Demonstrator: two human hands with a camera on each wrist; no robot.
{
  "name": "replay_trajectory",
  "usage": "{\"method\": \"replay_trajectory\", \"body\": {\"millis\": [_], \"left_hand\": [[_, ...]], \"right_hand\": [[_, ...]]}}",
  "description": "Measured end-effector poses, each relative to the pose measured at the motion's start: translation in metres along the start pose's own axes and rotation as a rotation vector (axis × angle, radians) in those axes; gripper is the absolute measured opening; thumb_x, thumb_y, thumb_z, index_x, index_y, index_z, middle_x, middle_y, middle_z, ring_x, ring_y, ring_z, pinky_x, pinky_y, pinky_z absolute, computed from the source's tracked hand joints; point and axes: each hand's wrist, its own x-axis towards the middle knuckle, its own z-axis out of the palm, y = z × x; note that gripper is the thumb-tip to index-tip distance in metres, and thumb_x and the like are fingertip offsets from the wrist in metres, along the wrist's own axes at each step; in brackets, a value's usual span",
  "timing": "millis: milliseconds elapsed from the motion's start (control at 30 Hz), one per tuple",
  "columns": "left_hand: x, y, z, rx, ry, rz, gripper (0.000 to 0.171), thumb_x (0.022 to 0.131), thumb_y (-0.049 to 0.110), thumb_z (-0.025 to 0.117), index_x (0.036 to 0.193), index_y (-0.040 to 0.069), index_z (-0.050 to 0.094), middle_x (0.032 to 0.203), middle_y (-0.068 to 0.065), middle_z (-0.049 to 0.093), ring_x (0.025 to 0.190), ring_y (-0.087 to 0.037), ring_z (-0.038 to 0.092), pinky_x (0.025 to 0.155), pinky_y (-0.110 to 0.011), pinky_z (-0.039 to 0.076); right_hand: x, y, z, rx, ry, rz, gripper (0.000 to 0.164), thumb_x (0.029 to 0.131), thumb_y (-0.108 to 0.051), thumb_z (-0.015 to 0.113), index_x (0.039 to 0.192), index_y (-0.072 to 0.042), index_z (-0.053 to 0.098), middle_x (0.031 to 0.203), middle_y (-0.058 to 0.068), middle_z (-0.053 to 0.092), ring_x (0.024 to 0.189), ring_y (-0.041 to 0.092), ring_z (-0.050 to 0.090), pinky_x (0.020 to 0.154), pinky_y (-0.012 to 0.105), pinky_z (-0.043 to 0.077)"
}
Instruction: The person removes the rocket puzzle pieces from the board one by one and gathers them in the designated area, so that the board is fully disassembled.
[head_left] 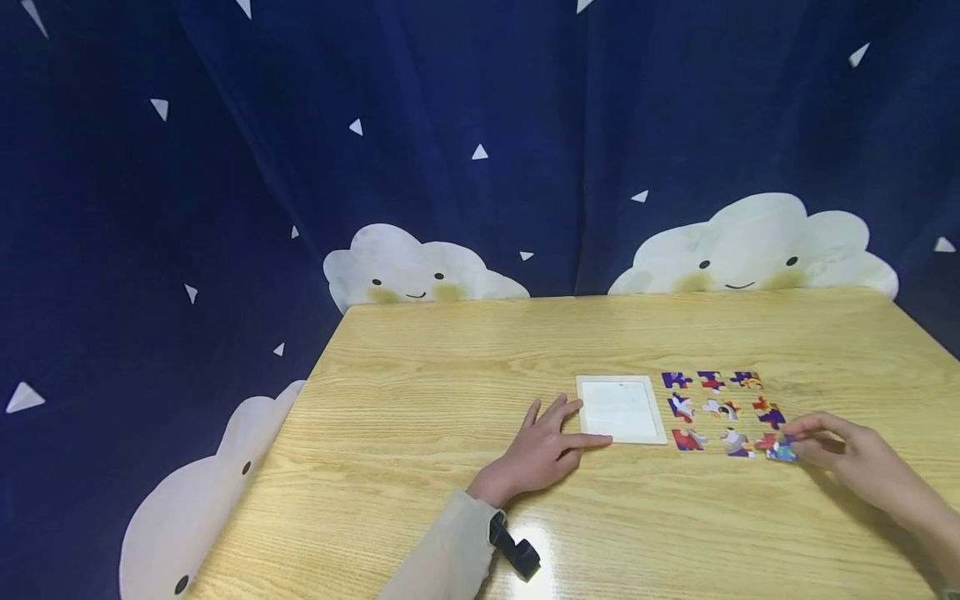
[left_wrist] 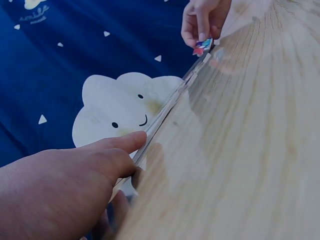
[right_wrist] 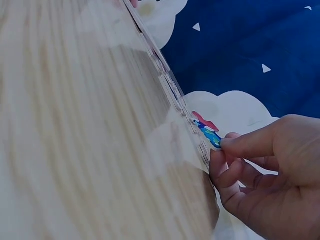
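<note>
At the right, my right hand (head_left: pixel 847 454) pinches a blue and red jigsaw piece (right_wrist: pixel 210 134) between thumb and fingers, tilted up at the near right corner of the other pieces. My left hand (head_left: pixel 538 450) lies with spread fingers against a white square frame (head_left: pixel 621 409), fingertips on its left side and near left corner. The frame's inside is bare white. Between frame and right hand, several jigsaw pieces (head_left: pixel 722 409) lie apart in rows, printed in purple, red, orange and white. From the left wrist view, the fingers (left_wrist: pixel 132 142) touch the frame's edge.
A light wooden table (head_left: pixel 420 358) carries everything. Behind it and on the left hangs a dark blue curtain (head_left: pixel 450 83) with white triangles and smiling clouds. A black strap (head_left: pixel 515 546) circles the left wrist below a pale sleeve (head_left: pixel 446 550).
</note>
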Motion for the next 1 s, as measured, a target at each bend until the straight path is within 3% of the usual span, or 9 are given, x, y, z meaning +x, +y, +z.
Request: {"method": "replay_trajectory", "body": {"millis": [200, 400, 500, 700, 1000], "left_hand": [[0.0, -0.001, 0.001, 0.0, -0.001, -0.004, 0.04, 0.104, 0.027, 0.041, 0.135, 0.05, 0.052, 0.161, -0.006, 0.03, 0.152, -0.029, 0.021, 0.121, -0.06, 0.017], [0.0, -0.001, 0.001, 0.003, -0.006, -0.009, 0.04, 0.104, 0.028, 0.042, 0.135, 0.05, 0.052, 0.161, -0.006, 0.029, 0.153, -0.029, 0.02, 0.121, -0.059, 0.016], [0.0, -0.001, 0.001, 0.003, -0.002, -0.007, 0.04, 0.104, 0.027, 0.042, 0.135, 0.05, 0.053, 0.161, -0.006, 0.03, 0.153, -0.029, 0.021, 0.121, -0.06, 0.017], [0.0, -0.001, 0.001, 0.009, 0.004, -0.004, 0.04, 0.104, 0.027, 0.043, 0.135, 0.05, 0.053, 0.161, -0.006, 0.031, 0.152, -0.029, 0.021, 0.121, -0.059, 0.017], [0.0, -0.001, 0.002, 0.009, 0.01, 0.002, 0.039, 0.104, 0.028, 0.042, 0.135, 0.05, 0.053, 0.161, -0.007, 0.031, 0.152, -0.029, 0.022, 0.121, -0.059, 0.017]], "right_hand": [[-0.001, 0.002, -0.006, -0.009, -0.036, 0.038, 0.02, 0.097, -0.015, 0.061, 0.11, 0.0, 0.064, 0.094, -0.042, 0.049, 0.088, -0.029, 0.039, 0.064, 0.008, 0.044], [0.003, 0.001, -0.008, -0.06, -0.019, -0.005, 0.014, 0.094, -0.008, 0.063, 0.106, 0.0, 0.065, 0.091, -0.037, 0.052, 0.086, -0.027, 0.04, 0.061, 0.011, 0.043], [0.005, -0.002, -0.006, -0.115, -0.007, -0.027, 0.012, 0.092, -0.003, 0.065, 0.103, 0.0, 0.066, 0.089, -0.026, 0.059, 0.081, -0.024, 0.042, 0.06, 0.012, 0.044], [0.007, -0.008, -0.005, -0.184, 0.009, -0.042, 0.012, 0.087, 0.002, 0.068, 0.099, 0.001, 0.066, 0.091, 0.007, 0.068, 0.074, -0.02, 0.043, 0.059, 0.013, 0.045], [0.01, -0.011, -0.004, -0.209, 0.018, -0.062, 0.014, 0.082, 0.003, 0.07, 0.095, -0.001, 0.066, 0.087, 0.008, 0.069, 0.071, -0.021, 0.044, 0.059, 0.014, 0.047]]}}
